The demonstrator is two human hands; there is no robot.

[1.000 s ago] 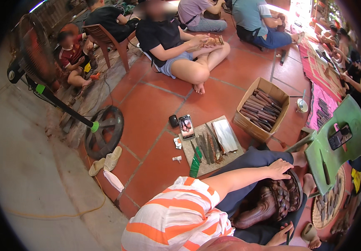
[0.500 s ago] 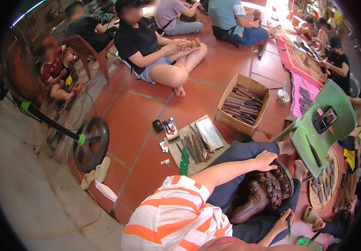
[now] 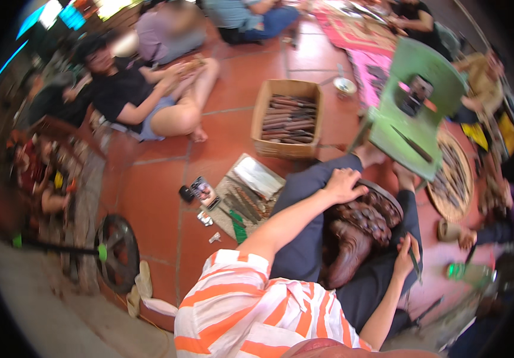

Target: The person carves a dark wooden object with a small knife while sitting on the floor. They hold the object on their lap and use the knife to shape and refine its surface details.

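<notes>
A dark brown wood carving (image 3: 352,253) lies tilted between my legs, with a round rim at its far end and knobbly relief below it. My left hand (image 3: 345,186) lies over its rim beside my left knee, fingers bent down onto the edge. Near my right thigh, my right hand (image 3: 406,258) is closed round a thin, dark green tool (image 3: 416,267); its exact kind is too small to tell. The tool's lower end points away from the carving, and a gap separates the two.
A cardboard box (image 3: 257,128) holds several wooden-handled tools. A mat (image 3: 227,222) beside my left knee carries flat tools, near a phone (image 3: 204,192). The green chair (image 3: 382,134) bears a phone and a blade. Behind it is a tool-filled round basket (image 3: 448,212). People sit around.
My view has swung to the right, so the scene sits further left. My right hand has come up closer to the carving with the green tool. My left hand stays on the rim.
</notes>
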